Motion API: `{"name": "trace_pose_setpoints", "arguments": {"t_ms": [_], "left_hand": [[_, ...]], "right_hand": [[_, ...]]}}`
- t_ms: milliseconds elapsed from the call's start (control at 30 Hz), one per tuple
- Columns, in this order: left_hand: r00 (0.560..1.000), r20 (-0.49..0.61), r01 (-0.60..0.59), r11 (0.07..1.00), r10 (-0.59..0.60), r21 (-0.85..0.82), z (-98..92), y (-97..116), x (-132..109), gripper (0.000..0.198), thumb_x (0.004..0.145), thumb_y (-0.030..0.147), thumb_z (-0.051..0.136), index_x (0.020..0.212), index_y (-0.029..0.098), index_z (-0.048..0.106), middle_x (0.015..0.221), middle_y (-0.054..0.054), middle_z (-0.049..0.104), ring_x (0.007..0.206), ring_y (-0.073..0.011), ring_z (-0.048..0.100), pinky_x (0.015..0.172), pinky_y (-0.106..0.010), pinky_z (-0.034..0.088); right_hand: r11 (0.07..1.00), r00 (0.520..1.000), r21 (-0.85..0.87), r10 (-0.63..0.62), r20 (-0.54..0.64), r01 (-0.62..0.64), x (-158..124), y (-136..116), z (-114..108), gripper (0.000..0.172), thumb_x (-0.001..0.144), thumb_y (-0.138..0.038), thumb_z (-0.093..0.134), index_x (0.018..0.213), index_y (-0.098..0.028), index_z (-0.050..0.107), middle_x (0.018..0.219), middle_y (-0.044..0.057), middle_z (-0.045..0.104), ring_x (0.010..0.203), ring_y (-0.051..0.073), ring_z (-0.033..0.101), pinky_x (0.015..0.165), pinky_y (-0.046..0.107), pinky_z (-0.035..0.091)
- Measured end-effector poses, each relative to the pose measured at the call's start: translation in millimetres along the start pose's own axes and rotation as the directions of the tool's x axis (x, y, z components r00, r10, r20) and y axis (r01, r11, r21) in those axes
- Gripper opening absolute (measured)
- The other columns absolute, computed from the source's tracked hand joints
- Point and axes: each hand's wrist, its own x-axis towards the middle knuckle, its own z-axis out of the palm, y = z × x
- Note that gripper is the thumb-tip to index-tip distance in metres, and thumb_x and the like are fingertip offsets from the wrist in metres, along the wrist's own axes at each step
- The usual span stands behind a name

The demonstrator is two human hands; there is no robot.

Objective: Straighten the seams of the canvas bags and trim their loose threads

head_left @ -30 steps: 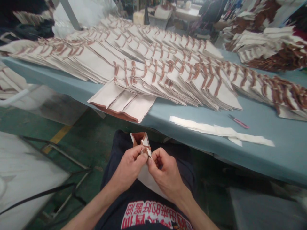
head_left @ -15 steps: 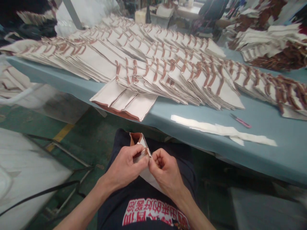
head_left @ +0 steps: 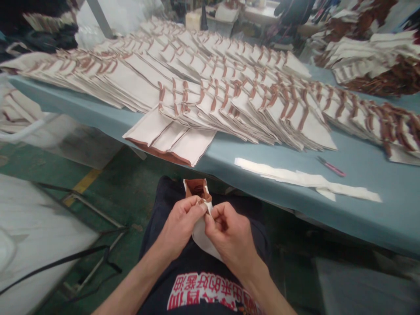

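Note:
Over my lap is a cream fabric piece (head_left: 204,238) with a brown lining, its upper end standing partly open and showing the brown inside. My left hand (head_left: 184,223) pinches its edge between thumb and forefinger. My right hand (head_left: 231,232) is closed on the same edge just to the right, the fingertips of both hands almost touching. Part of the piece is hidden behind my fingers. Ahead, a flat cream piece with brown edging (head_left: 170,138) overhangs the front edge of the blue-covered table (head_left: 223,159).
Overlapping rows of cream and brown fabric pieces (head_left: 243,105) cover much of the table. Toward the right lie white fabric strips (head_left: 295,177) and pink-handled snips (head_left: 332,167). A heap of brown and cream pieces (head_left: 377,65) sits at back right. A white bin (head_left: 33,131) stands left.
The piece has turned in my hands, and its open end has shifted right and spread wider, showing more brown lining. My left hand has moved slightly right; both hands keep their pinch.

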Motion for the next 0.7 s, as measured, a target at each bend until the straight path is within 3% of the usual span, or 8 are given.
{"name": "trace_pose_setpoints", "arguments": {"t_ms": [100, 167, 333, 467, 600, 700], "left_hand": [[0.989, 0.147, 0.028, 0.999, -0.023, -0.032, -4.8, 3, -4, 0.041, 0.091, 0.055, 0.062, 0.081, 0.016, 0.058, 0.069, 0.003, 0.05, 0.058, -0.0106, 0.04, 0.053, -0.022, 0.033], [0.985, 0.171, -0.011, 1.0, 0.008, 0.016, -6.3, 7, -7, 0.043, 0.094, 0.056, 0.06, 0.081, 0.015, 0.059, 0.07, 0.002, 0.049, 0.059, -0.0108, 0.039, 0.053, -0.022, 0.033], [0.977, 0.124, -0.196, 0.953, 0.17, 0.232, -1.2, 17, -8, 0.037, 0.101, 0.045, 0.052, 0.077, 0.016, 0.058, 0.07, 0.002, 0.049, 0.063, -0.0125, 0.041, 0.056, -0.023, 0.036], [0.961, 0.021, -0.263, 0.882, 0.277, 0.392, 5.2, 17, -6, 0.028, 0.097, 0.034, 0.055, 0.076, 0.018, 0.061, 0.069, 0.002, 0.056, 0.064, -0.0133, 0.048, 0.059, -0.024, 0.037], [0.963, -0.196, -0.151, 0.974, 0.183, 0.169, 10.1, 7, 0, 0.023, 0.081, 0.031, 0.065, 0.064, 0.018, 0.058, 0.06, 0.004, 0.052, 0.059, -0.0118, 0.043, 0.056, -0.023, 0.034], [0.966, -0.243, -0.091, 0.996, 0.082, -0.023, 16.4, -5, 5, 0.027, 0.08, 0.037, 0.06, 0.062, 0.02, 0.048, 0.059, 0.005, 0.045, 0.056, -0.011, 0.039, 0.055, -0.023, 0.035]], "right_hand": [[0.939, 0.981, 0.301, 0.129, 0.148, -0.169, 2, 4, -8, 0.027, 0.092, -0.036, 0.062, 0.073, -0.023, 0.049, 0.058, -0.008, 0.043, 0.046, 0.008, 0.037, 0.043, 0.02, 0.03], [0.92, 0.976, 0.335, 0.16, 0.149, -0.202, 2, 4, -10, 0.03, 0.092, -0.039, 0.062, 0.071, -0.023, 0.047, 0.058, -0.008, 0.042, 0.048, 0.008, 0.036, 0.044, 0.021, 0.031], [0.99, 0.989, 0.022, 0.143, -0.023, -0.142, -1, -3, -16, 0.026, 0.094, -0.042, 0.063, 0.08, -0.023, 0.054, 0.062, -0.005, 0.055, 0.051, 0.012, 0.051, 0.05, 0.022, 0.038], [0.977, 0.999, -0.208, 0.046, -0.023, -0.05, -3, -6, -17, 0.029, 0.101, -0.042, 0.054, 0.08, -0.023, 0.057, 0.062, -0.002, 0.061, 0.05, 0.014, 0.056, 0.05, 0.025, 0.036], [0.976, 0.999, -0.215, -0.052, -0.014, 0.047, -4, 1, -3, 0.027, 0.1, -0.031, 0.052, 0.074, -0.024, 0.052, 0.058, -0.003, 0.059, 0.047, 0.013, 0.053, 0.048, 0.025, 0.033], [0.98, 0.987, -0.141, -0.147, -0.065, 0.137, -4, 7, 10, 0.023, 0.093, -0.022, 0.053, 0.071, -0.025, 0.046, 0.054, -0.005, 0.053, 0.043, 0.011, 0.048, 0.046, 0.024, 0.033]]}}
